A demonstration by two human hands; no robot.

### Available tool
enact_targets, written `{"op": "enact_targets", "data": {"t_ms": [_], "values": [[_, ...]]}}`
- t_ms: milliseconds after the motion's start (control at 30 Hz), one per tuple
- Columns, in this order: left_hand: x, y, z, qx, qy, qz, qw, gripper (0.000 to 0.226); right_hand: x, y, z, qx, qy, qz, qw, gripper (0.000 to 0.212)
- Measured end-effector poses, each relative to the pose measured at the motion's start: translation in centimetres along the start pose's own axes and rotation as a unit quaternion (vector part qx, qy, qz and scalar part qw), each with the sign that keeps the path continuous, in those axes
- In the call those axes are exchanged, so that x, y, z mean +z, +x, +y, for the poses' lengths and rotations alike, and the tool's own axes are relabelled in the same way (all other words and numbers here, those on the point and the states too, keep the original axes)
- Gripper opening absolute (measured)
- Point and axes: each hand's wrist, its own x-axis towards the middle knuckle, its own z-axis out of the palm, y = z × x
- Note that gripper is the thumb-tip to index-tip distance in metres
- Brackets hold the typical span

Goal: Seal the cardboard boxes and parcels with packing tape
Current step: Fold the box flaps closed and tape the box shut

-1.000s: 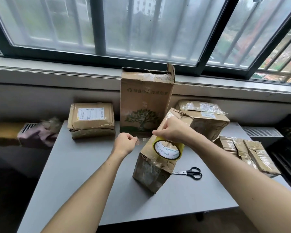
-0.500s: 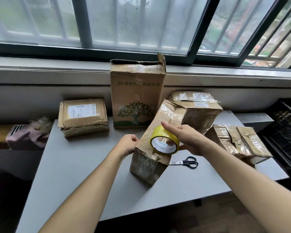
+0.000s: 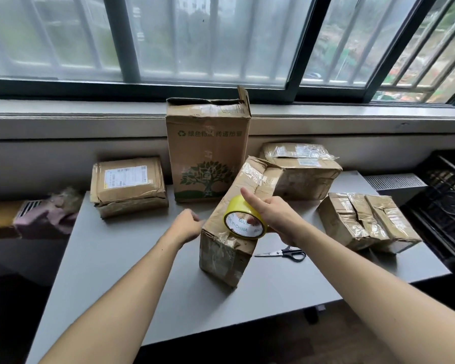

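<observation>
Yellow tape roll [image 3: 233, 207] sits on the near top of the long cardboard box [image 3: 225, 258], gripped by the right hand [image 3: 277, 216] with fingers through its core and one digit stretched over the rim. The roll's open face looks toward the camera. The left hand [image 3: 188, 226], fingers curled, is at the box's left edge; whether it pinches tape is unclear. The box lies mid-table [image 3: 116, 258], its long axis running toward the window, slanting right.

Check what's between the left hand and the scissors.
Head view: the cardboard box being sealed, with the yellow tape roll held against its top by the right hand.
</observation>
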Motion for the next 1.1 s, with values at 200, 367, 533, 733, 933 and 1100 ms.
{"op": "enact_targets", "data": {"t_ms": [200, 367, 533, 733, 933, 1100], "values": [[-1.6, -3.8, 3.1, 0.185, -0.067, 0.016, 0.980, 0.035, 0.1, 0.7, 1.1, -0.103, -0.018, 0.035, 0.994, 0.066], [0.1, -6.5, 2.6, 0.251, 0.061, -0.035, 0.965, 0.090, 0.1, 1.5, 2.0, -0.140, 0.023, 0.011, 0.990, 0.062], [3.2, -7.8, 2.5, 0.230, 0.193, 0.129, 0.945, 0.115, -0.8, 1.8, 2.6, -0.135, 0.054, -0.050, 0.988, 0.059], [5.7, -8.3, 2.8, 0.173, 0.232, 0.168, 0.942, 0.125, -1.3, 1.7, 2.7, -0.123, 0.031, -0.090, 0.988, 0.068], [6.0, -8.4, 2.9, 0.144, 0.237, 0.172, 0.945, 0.124, -2.6, 1.6, 0.5, -0.186, -0.062, -0.089, 0.977, 0.056], [5.5, -8.8, 3.3, 0.133, 0.308, 0.106, 0.936, 0.117, -5.0, 1.3, 1.0, -0.204, -0.165, -0.099, 0.960, 0.052]]}}
